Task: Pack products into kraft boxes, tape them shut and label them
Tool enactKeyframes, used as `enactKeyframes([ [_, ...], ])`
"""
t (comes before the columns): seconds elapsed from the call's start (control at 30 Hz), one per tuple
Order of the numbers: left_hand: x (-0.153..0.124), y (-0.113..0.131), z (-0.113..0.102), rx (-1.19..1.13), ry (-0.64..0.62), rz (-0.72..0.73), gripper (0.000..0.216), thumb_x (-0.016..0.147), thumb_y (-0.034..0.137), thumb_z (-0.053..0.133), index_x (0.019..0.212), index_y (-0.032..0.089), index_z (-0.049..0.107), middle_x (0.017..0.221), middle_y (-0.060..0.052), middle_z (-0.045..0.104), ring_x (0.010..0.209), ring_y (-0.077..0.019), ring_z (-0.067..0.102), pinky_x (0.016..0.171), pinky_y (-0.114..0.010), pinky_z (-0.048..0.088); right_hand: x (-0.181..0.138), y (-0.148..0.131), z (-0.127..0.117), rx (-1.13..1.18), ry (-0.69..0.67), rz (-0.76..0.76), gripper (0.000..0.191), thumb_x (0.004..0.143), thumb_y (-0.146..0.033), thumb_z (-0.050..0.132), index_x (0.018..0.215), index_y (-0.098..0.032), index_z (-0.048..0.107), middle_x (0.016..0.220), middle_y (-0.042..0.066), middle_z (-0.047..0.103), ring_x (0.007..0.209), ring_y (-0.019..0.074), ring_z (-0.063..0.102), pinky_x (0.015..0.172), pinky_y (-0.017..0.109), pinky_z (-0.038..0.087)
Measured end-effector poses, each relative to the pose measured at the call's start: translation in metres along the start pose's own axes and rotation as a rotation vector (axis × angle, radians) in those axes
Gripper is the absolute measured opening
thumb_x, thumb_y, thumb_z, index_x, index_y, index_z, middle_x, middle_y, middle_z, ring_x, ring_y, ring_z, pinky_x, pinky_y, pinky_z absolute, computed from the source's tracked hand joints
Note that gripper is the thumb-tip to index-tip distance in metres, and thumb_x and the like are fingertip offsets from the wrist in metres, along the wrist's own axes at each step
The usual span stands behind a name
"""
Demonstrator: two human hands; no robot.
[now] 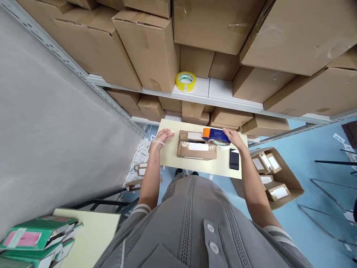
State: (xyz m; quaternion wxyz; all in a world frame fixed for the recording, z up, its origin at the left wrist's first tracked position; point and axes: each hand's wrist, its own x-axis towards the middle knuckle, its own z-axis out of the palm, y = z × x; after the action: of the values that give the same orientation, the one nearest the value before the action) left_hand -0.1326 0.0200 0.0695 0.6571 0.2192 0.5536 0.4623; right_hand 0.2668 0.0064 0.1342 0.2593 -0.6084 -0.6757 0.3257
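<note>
A small cardboard parcel [196,147] with white labels lies on a pale yellow table [173,156]. My right hand [233,137] grips a blue and orange tape dispenser [215,135] resting on the parcel's far right edge. My left hand [164,136] hovers over the table left of the parcel, fingers curled in a pinch; what it holds is too small to make out. A band sits on the left wrist.
A black phone [234,159] lies on the table by my right forearm. A yellow tape roll [185,81] sits on the shelf among stacked cartons. An open box of small parcels [275,175] stands on the blue floor right. Green boxes [33,238] lie lower left.
</note>
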Motion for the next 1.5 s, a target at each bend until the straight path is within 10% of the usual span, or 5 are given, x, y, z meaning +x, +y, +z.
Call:
enactKeyframes([
  [0.4, 0.006, -0.066, 0.01, 0.085, 0.131, -0.059, 0.035, 0.059, 0.022, 0.09, 0.07, 0.016, 0.058, 0.059, 0.0, 0.065, 0.057, -0.0117, 0.065, 0.081, -0.037, 0.061, 0.0, 0.005, 0.004, -0.351, -0.071, -0.079, 0.059, 0.096, -0.068, 0.024, 0.062, -0.023, 0.043, 0.056, -0.001, 0.05, 0.056, 0.0157, 0.043, 0.067, 0.03, 0.033],
  [0.77, 0.01, -0.085, 0.013, 0.377, 0.257, 0.041, 0.022, 0.071, 0.022, 0.079, 0.072, 0.022, 0.057, 0.064, 0.003, 0.06, 0.077, -0.0172, 0.066, 0.08, -0.029, 0.052, -0.009, 0.011, 0.03, -0.664, -0.079, -0.042, 0.059, 0.104, -0.047, 0.016, 0.086, -0.019, 0.064, 0.098, 0.014, 0.075, 0.088, 0.0236, 0.066, 0.083, 0.034, 0.032],
  [1.2, -0.003, -0.079, 0.047, 0.48, 0.246, 0.369, 0.03, 0.09, 0.022, 0.056, 0.12, 0.021, 0.056, 0.144, -0.013, 0.045, 0.142, -0.0196, 0.037, 0.12, -0.033, 0.024, -0.002, 0.012, 0.029, -0.597, -0.124, 0.056, 0.051, 0.101, -0.042, 0.03, 0.084, -0.019, 0.072, 0.092, 0.011, 0.077, 0.083, 0.0233, 0.067, 0.075, 0.028, 0.038],
  [1.5, 0.007, -0.084, 0.075, 0.297, 0.183, 0.296, 0.052, 0.072, 0.029, 0.079, 0.118, 0.024, 0.058, 0.146, -0.009, 0.052, 0.138, -0.0181, 0.046, 0.099, -0.022, 0.046, 0.025, -0.005, 0.029, -0.671, -0.258, 0.22, 0.038, 0.094, -0.037, 0.046, 0.085, -0.016, 0.076, 0.099, 0.016, 0.076, 0.088, 0.0259, 0.067, 0.07, 0.03, 0.04],
])
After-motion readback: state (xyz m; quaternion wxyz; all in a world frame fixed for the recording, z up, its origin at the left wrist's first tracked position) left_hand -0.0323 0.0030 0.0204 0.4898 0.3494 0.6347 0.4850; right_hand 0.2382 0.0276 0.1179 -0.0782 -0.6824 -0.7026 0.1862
